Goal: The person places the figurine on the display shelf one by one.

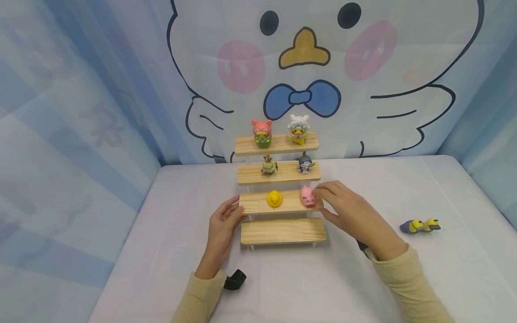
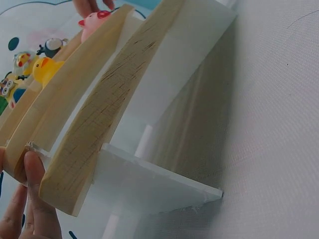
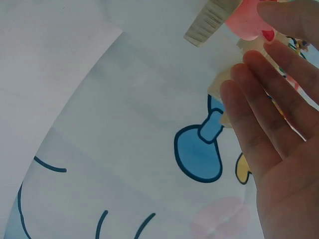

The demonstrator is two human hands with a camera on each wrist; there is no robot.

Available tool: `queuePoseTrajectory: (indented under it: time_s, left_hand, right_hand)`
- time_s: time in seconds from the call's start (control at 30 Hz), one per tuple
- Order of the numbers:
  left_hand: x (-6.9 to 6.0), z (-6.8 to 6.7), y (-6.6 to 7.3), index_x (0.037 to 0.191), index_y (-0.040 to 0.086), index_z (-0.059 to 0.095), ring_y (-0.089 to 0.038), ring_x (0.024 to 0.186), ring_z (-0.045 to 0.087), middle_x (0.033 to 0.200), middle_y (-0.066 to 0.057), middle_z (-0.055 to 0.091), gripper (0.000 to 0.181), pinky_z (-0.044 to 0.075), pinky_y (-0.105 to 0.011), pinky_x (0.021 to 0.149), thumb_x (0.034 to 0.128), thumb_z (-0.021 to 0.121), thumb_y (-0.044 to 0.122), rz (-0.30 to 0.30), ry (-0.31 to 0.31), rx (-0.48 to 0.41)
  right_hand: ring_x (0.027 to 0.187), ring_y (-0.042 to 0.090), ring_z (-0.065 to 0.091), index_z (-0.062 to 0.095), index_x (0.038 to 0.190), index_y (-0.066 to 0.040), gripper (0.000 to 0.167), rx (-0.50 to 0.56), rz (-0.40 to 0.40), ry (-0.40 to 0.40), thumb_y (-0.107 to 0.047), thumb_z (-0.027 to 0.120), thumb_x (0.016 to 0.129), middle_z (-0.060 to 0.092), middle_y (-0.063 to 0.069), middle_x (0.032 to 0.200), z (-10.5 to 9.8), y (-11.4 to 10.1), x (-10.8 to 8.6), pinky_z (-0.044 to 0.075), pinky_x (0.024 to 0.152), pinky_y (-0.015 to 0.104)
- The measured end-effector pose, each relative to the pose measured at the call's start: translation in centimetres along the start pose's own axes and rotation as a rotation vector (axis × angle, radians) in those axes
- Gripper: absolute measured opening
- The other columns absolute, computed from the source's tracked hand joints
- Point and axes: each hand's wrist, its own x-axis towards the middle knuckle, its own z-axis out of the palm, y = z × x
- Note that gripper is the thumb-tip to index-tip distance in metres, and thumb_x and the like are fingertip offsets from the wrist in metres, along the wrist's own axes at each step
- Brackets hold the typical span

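A four-tier wooden display stand [image 1: 283,232] stands on the table. My left hand [image 1: 226,217] grips the left end of its second board from the front, with fingers at the board's edge in the left wrist view. On that board are a yellow rubber duck [image 1: 274,198] and, near the right end, a pink pig figure [image 1: 308,197]. My right hand [image 1: 350,214] is beside the pig, its fingers fairly straight and fingertips at the pig's right side. In the right wrist view the thumb overlaps part of the pig [image 3: 245,22].
Higher tiers carry a pink-hooded figure [image 1: 262,133], a white-hooded figure [image 1: 298,130], a crowned figure [image 1: 268,165] and a dark-capped figure [image 1: 304,163]. Yellow-and-purple figures [image 1: 420,225] lie on the table at right. A printed curtain [image 1: 347,121] hangs behind.
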Motion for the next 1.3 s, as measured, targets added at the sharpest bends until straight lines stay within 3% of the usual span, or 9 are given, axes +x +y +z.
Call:
queuePoseTrajectory:
  time_s: [0.27,0.6,0.93,1.3]
  left_hand:
    - [-0.1,0.2,-0.3,0.135,0.004,0.057,-0.015,0.096,0.068,0.121,-0.014,0.064,0.043,0.06,-0.028,0.086,0.0941,0.068,0.008,-0.012,-0.018,-0.024]
    - [0.0,0.0,0.1,0.136,0.003,0.056,-0.015,0.096,0.068,0.118,-0.012,0.064,0.043,0.06,-0.027,0.086,0.0944,0.067,0.006,-0.003,-0.005,-0.019]
    - [0.1,0.0,0.2,0.135,0.003,0.056,-0.015,0.096,0.068,0.118,-0.012,0.064,0.043,0.06,-0.027,0.086,0.0942,0.067,0.007,0.004,0.005,-0.006]
    - [0.1,0.0,0.3,0.135,0.003,0.056,-0.015,0.096,0.068,0.117,-0.012,0.065,0.044,0.06,-0.027,0.086,0.0935,0.069,0.008,-0.001,0.009,-0.005]
  right_hand:
    - [0.105,0.027,0.061,0.066,0.113,-0.001,0.046,-0.006,-0.004,0.008,0.001,0.086,0.072,0.065,0.011,0.112,0.3,0.8,-1.6,0.058,0.087,0.043]
    - [0.112,0.029,0.06,0.065,0.119,0.0,0.046,-0.018,0.086,-0.094,-0.001,0.084,0.076,0.064,0.013,0.118,0.3,1.2,-2.1,0.057,0.093,0.045]
    - [0.114,0.031,0.059,0.064,0.121,-0.002,0.046,-0.06,0.197,-0.188,-0.006,0.083,0.079,0.063,0.014,0.121,0.2,2.2,-3.9,0.056,0.094,0.048]
    - [0.112,0.032,0.058,0.064,0.12,-0.002,0.045,-0.098,0.236,-0.225,-0.007,0.082,0.079,0.062,0.015,0.12,-0.3,3.9,-6.1,0.056,0.091,0.05]
